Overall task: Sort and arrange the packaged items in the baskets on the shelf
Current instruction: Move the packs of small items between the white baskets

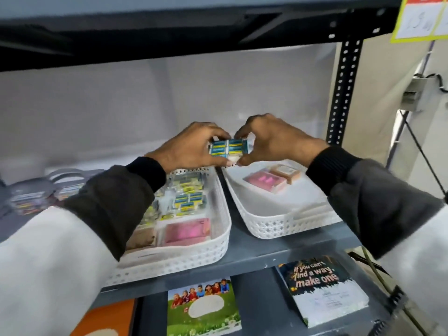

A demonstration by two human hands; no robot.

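Both of my hands hold one blue and yellow packaged item (228,147) in the air above the gap between two white baskets. My left hand (191,147) grips its left end and my right hand (274,140) pinches its right end. The left basket (219,243) holds several similar blue and yellow packs, a pink pack (185,232) and a brown pack (141,238). In the right basket (271,226) lie a pink pack (265,181) and a tan pack (286,172).
The baskets stand on a grey metal shelf (254,251) with a black perforated upright (341,93) at the right. A grey basket (65,177) with packs sits at the far left. Booklets (322,287) lie on the shelf below. Another shelf hangs overhead.
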